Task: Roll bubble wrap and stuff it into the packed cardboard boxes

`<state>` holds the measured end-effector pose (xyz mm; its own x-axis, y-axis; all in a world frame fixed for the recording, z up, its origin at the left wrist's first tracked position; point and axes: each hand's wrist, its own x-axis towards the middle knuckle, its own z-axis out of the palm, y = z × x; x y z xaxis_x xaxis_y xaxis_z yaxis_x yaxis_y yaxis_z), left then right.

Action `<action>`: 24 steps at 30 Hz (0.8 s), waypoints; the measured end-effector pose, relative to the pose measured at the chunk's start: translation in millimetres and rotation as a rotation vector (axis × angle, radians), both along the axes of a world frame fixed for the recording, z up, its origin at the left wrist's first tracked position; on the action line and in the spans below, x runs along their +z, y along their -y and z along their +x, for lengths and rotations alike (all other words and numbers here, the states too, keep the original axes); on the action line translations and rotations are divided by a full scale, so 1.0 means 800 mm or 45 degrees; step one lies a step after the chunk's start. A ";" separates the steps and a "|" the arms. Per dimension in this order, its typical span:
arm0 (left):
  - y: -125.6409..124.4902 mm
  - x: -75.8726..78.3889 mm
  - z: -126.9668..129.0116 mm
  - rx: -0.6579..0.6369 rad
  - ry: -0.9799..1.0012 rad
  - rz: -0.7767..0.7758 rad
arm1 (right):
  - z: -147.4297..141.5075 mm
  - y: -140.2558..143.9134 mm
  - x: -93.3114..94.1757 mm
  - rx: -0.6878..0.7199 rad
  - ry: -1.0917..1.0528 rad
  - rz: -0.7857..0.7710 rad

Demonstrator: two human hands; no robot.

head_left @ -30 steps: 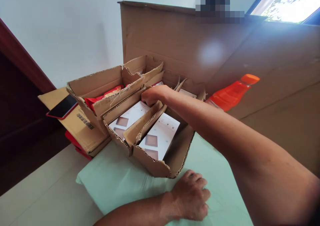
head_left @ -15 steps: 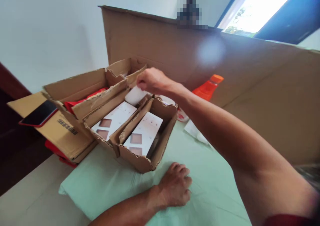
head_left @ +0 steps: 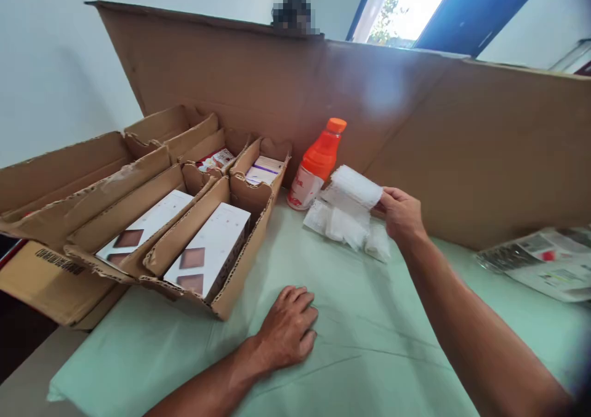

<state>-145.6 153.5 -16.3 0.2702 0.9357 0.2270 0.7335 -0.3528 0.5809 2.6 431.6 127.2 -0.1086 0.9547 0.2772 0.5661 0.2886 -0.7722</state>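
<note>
Setting: pale green cloth [head_left: 369,343] covers the counter, with a tall cardboard sheet [head_left: 415,127] standing along its far edge and a window behind.
White packet: a small white wrapped packet [head_left: 355,186] is pinched at one end by the right hand [head_left: 402,215], just above the far middle of the counter.
Loose pile: more white packets [head_left: 344,226] lie under it, touching the cloth; the pile is low and uneven.
Right hand: closed on the packet's end, fingers narrow.
Left hand: the left hand [head_left: 289,327] lies flat and spread on the cloth near the front edge, holding nothing.
Bottle: an orange bottle [head_left: 316,164] stands upright just beside the pile, toward the far edge.
Cartons: torn cardboard trays [head_left: 207,244] with white boxes sit at the left side, one corner past the cloth's edge.
Papers: printed sheets [head_left: 545,263] lie at the right edge.
Risk, grip: held by one end only, the packet could slip or droop.
Risk, bottle: a sweep of the right hand might tip the bottle onto the packets.
Risk, pile: a packet dropped carelessly may slide off the heap.
</note>
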 end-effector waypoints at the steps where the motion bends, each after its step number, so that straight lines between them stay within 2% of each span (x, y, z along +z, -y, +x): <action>1: 0.000 0.000 0.000 0.009 0.001 -0.003 | 0.009 -0.008 -0.009 -0.029 0.022 -0.019; 4: -0.001 -0.002 0.001 0.031 -0.003 -0.012 | 0.030 -0.020 -0.025 -0.109 0.078 -0.016; 6: -0.001 -0.001 0.003 0.032 -0.015 -0.015 | 0.037 -0.013 -0.035 -0.109 0.085 0.086; 8: 0.002 0.005 0.007 0.045 -0.028 -0.008 | 0.032 0.007 -0.050 0.014 0.055 0.217; 10: 0.010 0.023 0.011 0.061 -0.036 0.046 | 0.011 0.037 -0.072 0.259 0.038 0.280; 12: 0.024 0.056 0.009 0.044 -0.030 0.185 | -0.022 0.070 -0.101 0.507 0.057 0.255; 14: 0.042 0.103 -0.003 -0.001 -0.022 0.386 | -0.060 0.098 -0.130 0.645 0.067 0.228; 16: 0.060 0.158 -0.028 0.000 -0.048 0.556 | -0.094 0.114 -0.157 0.678 0.045 0.218; 18: 0.066 0.211 -0.069 0.092 -0.089 0.660 | -0.118 0.120 -0.176 0.673 0.020 0.214; 21: 0.042 0.275 -0.149 0.374 -0.170 0.681 | -0.133 0.117 -0.191 0.683 -0.005 0.216; 22: 0.024 0.290 -0.176 0.492 -0.187 0.625 | -0.134 0.116 -0.194 0.695 -0.010 0.216; 24: -0.024 0.310 -0.228 0.737 -0.201 0.374 | -0.130 0.115 -0.197 0.717 -0.021 0.214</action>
